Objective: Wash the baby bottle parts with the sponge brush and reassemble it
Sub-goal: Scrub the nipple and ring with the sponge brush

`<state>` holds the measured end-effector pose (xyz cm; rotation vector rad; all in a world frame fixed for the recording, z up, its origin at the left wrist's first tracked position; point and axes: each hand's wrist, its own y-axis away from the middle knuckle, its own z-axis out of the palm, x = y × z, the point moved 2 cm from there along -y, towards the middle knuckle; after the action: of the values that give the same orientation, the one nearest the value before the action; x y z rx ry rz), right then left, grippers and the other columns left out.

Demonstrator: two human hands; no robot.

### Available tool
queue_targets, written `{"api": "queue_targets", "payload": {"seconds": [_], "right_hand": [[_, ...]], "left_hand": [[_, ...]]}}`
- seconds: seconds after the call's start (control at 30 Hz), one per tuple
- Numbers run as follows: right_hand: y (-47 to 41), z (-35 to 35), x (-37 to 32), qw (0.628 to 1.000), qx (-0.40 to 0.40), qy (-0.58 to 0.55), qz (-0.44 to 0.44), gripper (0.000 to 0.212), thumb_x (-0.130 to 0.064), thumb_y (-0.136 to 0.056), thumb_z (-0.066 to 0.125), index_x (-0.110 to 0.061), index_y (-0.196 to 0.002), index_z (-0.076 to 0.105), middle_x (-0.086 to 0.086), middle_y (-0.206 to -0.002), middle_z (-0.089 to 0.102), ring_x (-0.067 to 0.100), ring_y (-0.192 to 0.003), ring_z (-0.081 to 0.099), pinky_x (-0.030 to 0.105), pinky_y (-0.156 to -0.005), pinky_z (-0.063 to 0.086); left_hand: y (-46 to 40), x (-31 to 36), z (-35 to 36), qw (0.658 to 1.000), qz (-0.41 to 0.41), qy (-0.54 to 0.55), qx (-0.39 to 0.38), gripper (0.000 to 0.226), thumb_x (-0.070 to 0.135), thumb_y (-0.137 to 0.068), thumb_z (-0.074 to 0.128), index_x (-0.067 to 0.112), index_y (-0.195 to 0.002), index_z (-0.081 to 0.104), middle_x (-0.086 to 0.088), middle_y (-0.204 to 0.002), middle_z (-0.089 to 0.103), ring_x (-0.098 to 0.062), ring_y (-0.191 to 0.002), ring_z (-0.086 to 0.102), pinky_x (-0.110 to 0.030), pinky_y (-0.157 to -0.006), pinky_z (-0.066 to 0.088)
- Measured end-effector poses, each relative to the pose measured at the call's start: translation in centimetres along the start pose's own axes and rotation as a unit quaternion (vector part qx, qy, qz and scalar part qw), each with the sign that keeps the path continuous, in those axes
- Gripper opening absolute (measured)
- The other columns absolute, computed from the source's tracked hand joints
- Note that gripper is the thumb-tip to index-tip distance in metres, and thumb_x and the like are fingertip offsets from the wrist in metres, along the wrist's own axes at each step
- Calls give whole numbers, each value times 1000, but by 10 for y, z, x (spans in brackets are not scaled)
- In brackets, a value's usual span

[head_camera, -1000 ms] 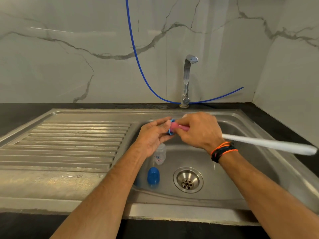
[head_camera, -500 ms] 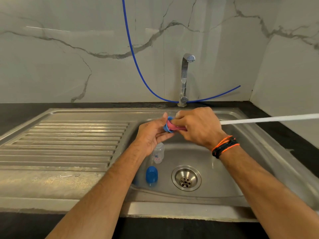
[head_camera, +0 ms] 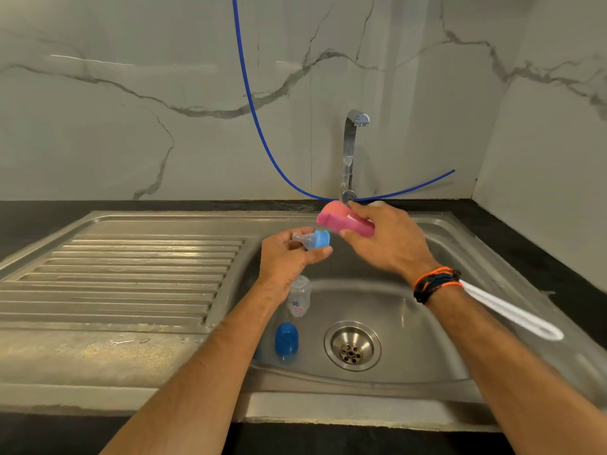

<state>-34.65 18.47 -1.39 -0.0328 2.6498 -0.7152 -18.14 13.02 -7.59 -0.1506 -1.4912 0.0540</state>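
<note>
- Left hand (head_camera: 289, 257) fingers pinch teat-and-ring (head_camera: 313, 239), teat tip pointing left, ring opening toward right hand.
- Right hand (head_camera: 391, 241) fingers clamped on sponge brush (head_camera: 341, 221), sponge head just up-right of ring, apart.
- Bottle (head_camera: 299, 295) lies in sink below left fingers.

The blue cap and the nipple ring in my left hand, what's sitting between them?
In the head view, the clear bottle body lies in the sink between the blue cap and the nipple ring held by the left hand.
</note>
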Motion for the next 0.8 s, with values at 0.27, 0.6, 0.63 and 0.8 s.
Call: {"api": "queue_targets", "payload": {"seconds": [0.27,0.6,0.63,0.8], "right_hand": [[10,6,-14,986,36,121,-105,48,-33,-88,64,-34,-135,57,-8,-126,60,22,-107,61,31,-74,42],[8,16,-12,995,36,55,-80,41,-34,-86,64,-33,-127,64,-5,-118,65,23,-102,62,34,-78,49],[9,16,-12,995,31,54,-78,36,-35,-85,63,-32,-121,67,-5,-112,66,24,-97,63,34,-76,50],[4,17,-12,998,30,12,-48,37,-41,-86,62,-37,-123,66,-8,-104,68,21,-93,63,31,-73,49]], "left_hand": [[0,9,-2,990,92,-44,93,47,6,-57,91,14,-98,69,0,-93,74,-11,-86,72,-24,-75,59],[7,11,0,988,132,-57,61,44,2,-60,88,21,-95,69,6,-89,73,-6,-85,72,-21,-76,58],[4,13,-1,989,125,-42,62,43,-1,-61,87,19,-95,69,6,-88,73,-4,-82,72,-19,-74,58],[2,12,-4,994,77,61,51,39,-9,-69,79,14,-100,69,2,-92,73,-7,-82,72,-19,-71,57]]}}
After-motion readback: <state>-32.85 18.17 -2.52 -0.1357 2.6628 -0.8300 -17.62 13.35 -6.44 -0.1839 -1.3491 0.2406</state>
